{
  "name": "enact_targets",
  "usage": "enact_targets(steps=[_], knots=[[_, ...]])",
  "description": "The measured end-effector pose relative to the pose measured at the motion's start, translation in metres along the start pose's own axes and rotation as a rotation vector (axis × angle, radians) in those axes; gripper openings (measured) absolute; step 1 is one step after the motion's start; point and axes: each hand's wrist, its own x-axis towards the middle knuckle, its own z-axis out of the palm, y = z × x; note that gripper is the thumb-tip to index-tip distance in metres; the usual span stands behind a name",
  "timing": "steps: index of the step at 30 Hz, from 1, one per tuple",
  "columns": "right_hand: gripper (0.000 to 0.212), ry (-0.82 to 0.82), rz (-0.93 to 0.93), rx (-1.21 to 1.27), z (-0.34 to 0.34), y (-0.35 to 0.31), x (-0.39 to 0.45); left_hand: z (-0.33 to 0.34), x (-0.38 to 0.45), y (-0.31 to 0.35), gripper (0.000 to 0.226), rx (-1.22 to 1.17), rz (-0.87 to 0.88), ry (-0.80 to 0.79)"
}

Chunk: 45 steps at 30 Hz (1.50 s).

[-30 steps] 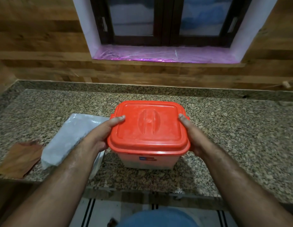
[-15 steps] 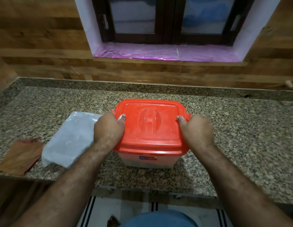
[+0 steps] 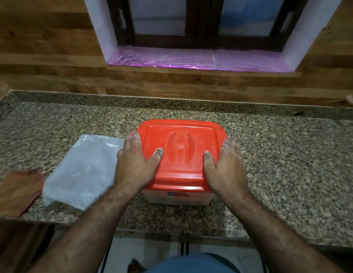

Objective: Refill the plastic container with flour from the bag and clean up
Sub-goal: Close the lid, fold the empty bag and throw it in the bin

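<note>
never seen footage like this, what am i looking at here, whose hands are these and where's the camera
There is no machine here. The camera sits on a person's head and looks forward and down, so both arms reach in from the bottom of the picture.

The left hand and right hand rest on either side of a red lid, thumbs on top and fingers down the sides. The lid sits on a pale plastic container on a speckled stone counter. Neither hand lifts anything; they seem to press the lid down.

Left of the container lies a flat clear plastic bag, and beyond it a brown cloth at the counter's edge. Behind is a wooden wall with a window.
</note>
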Motion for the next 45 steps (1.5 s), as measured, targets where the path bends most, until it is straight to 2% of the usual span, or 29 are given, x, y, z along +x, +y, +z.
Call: enact_targets(steps=[6,18,24,31,34,36,38,40,42,45], knots=[[0.085,0.043,-0.002,0.009,0.012,-0.003,0.034,0.001,0.032,0.006,0.100,-0.010,-0.008,-0.014],[0.086,0.064,0.017,0.095,0.035,-0.043,0.194,0.029,0.206,0.035,0.109,-0.080,-0.077,-0.027],[0.085,0.062,0.016,0.122,0.041,-0.053,0.240,0.036,0.249,0.050,0.104,-0.126,-0.091,-0.034],[0.088,0.136,0.030,0.145,0.046,-0.053,0.230,0.040,0.246,0.045,0.100,-0.124,-0.098,0.007],[0.098,0.198,0.004,0.258,0.058,-0.047,0.185,0.037,0.212,0.031,0.099,-0.293,-0.087,0.068],[0.108,0.187,0.019,0.377,0.078,-0.041,0.150,0.036,0.176,0.015,0.098,-0.407,-0.084,0.031],[0.115,0.142,0.086,0.493,0.104,-0.043,0.116,0.039,0.142,-0.009,0.097,-0.423,-0.133,-0.043],[0.111,0.050,0.137,0.612,0.129,-0.053,0.092,0.041,0.117,-0.043,0.092,-0.337,-0.185,-0.071],[0.089,-0.108,0.139,0.689,0.155,-0.066,0.077,0.039,0.101,-0.084,0.087,-0.248,-0.235,-0.069],[0.060,-0.449,0.203,0.650,0.187,-0.088,0.061,0.023,0.087,-0.137,0.077,-0.168,-0.322,-0.017]])
